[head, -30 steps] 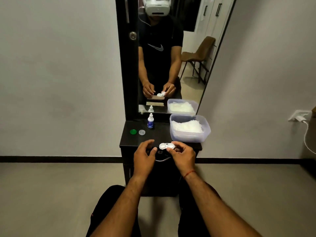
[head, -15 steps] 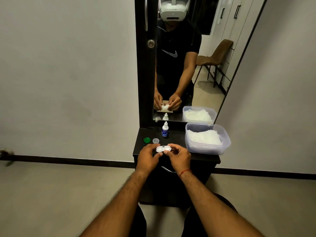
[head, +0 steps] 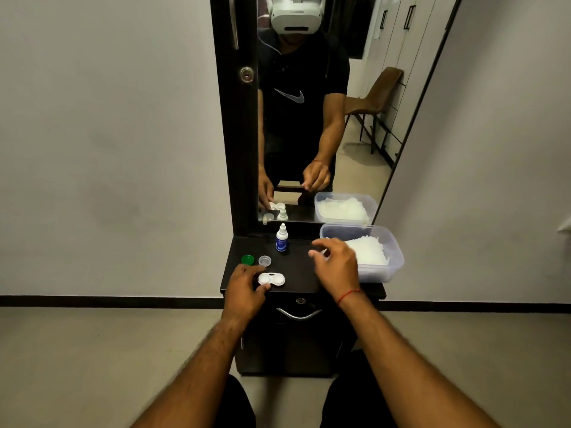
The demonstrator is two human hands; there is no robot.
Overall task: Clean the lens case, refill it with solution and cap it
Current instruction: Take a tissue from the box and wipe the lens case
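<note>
The white lens case (head: pixel 272 278) lies on the black cabinet top (head: pixel 296 267), both wells uncapped. My left hand (head: pixel 245 288) rests at the case's left end, thumb and fingers touching it. Behind it sit a green cap (head: pixel 247 259) and a clear cap (head: pixel 264 260). A small solution bottle (head: pixel 281 238) with a blue label stands upright near the mirror. My right hand (head: pixel 335 264) hovers above the cabinet top, fingers apart and empty, next to the plastic tub of white tissues (head: pixel 375 253).
A tall mirror (head: pixel 309 118) rises behind the cabinet and reflects me and a brown chair. A drawer with a metal handle (head: pixel 298 314) is below the top. Grey walls flank the cabinet; the floor is pale.
The case went from both hands down onto the cabinet top. My right hand let go and moved right and back toward the tissue tub. My view shifted closer.
</note>
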